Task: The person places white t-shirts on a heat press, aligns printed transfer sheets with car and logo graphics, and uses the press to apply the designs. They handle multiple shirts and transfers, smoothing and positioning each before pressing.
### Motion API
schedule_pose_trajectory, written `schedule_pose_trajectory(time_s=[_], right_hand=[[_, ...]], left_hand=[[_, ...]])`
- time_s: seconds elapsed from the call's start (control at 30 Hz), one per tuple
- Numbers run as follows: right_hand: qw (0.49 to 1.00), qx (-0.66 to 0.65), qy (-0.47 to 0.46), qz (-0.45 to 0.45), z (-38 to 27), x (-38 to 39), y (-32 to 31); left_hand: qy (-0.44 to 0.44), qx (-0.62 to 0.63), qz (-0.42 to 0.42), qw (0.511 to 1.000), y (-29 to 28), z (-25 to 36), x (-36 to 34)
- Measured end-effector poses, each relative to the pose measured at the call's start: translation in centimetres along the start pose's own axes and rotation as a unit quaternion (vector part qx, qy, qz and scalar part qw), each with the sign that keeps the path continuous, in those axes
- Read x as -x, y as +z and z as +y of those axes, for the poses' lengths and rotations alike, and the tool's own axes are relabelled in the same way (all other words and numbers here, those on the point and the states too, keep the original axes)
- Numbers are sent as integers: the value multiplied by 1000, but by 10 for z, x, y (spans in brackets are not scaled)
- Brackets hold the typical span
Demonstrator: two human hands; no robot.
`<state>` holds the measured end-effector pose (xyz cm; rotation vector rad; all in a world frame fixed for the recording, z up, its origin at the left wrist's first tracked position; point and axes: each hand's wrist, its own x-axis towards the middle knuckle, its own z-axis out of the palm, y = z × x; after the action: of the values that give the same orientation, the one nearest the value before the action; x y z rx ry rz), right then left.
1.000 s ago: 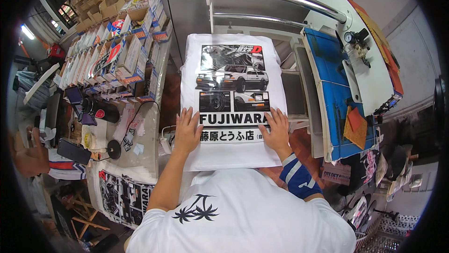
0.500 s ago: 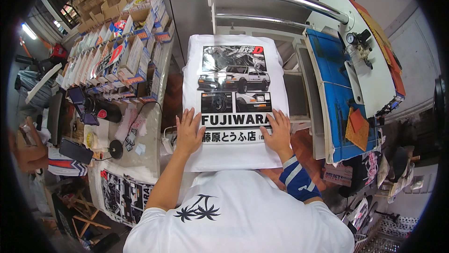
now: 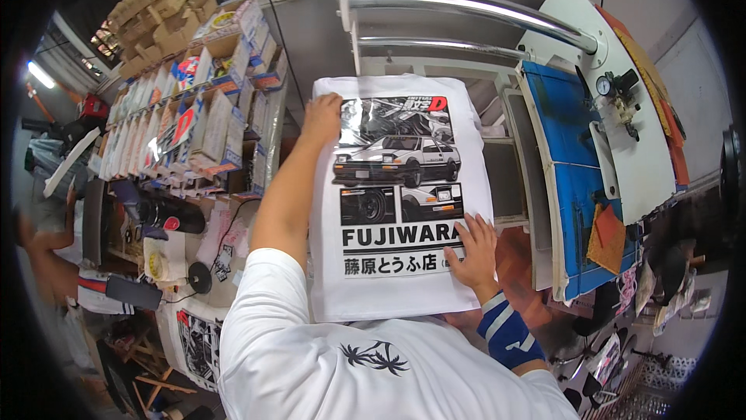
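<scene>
A white T-shirt (image 3: 388,299) lies flat before me on a platen that it hides. Its front carries a black, white and red design (image 3: 396,160) with a car and large lettering; the upper part is glossy, like a film sheet. My left hand (image 3: 322,117) reaches to the design's upper left corner, resting on the shirt with its fingers close together. Whether it lifts an edge there cannot be made out. With fingers spread, my right hand (image 3: 475,253) lies flat by the design's lower right edge, over the end of the lettering. A blue band wraps my right wrist.
Chrome bars (image 3: 466,4) run across the far side to a white machine part with a pressure gauge (image 3: 614,86). A blue padded board (image 3: 571,187) stands at the right. Boxes of packaged goods (image 3: 186,109) crowd the left table. Another printed sheet (image 3: 200,350) lies at lower left.
My left hand has moved from the design's lower left up to its upper left corner. My right hand stays by the lower right. The view has shifted slightly.
</scene>
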<state>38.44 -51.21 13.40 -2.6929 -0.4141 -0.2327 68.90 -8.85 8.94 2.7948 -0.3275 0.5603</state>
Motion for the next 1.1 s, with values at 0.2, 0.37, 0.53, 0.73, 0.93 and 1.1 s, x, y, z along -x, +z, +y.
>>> schedule_pose_trajectory(time_s=[0.2, 0.37, 0.53, 0.73, 0.93, 1.1], right_hand=[[1000, 5, 17, -3, 0, 2, -3], [1000, -17, 5, -1, -2, -3, -4], [993, -74, 10, 88, 10, -2, 6], [993, -87, -63, 42, 6, -31, 8], [996, -39, -85, -9, 7, -28, 4], [996, -43, -79, -9, 6, -27, 4]], left_hand=[[-146, -11, -166, 975, -2, 4, -45], [-197, 35, -109, 974, -19, -21, -43], [-38, 174, 83, 980, -51, 20, 91], [-36, 188, 60, 980, -106, 133, 255], [-44, 148, -2, 988, -118, 173, 278], [-48, 163, 10, 985, -116, 172, 280]])
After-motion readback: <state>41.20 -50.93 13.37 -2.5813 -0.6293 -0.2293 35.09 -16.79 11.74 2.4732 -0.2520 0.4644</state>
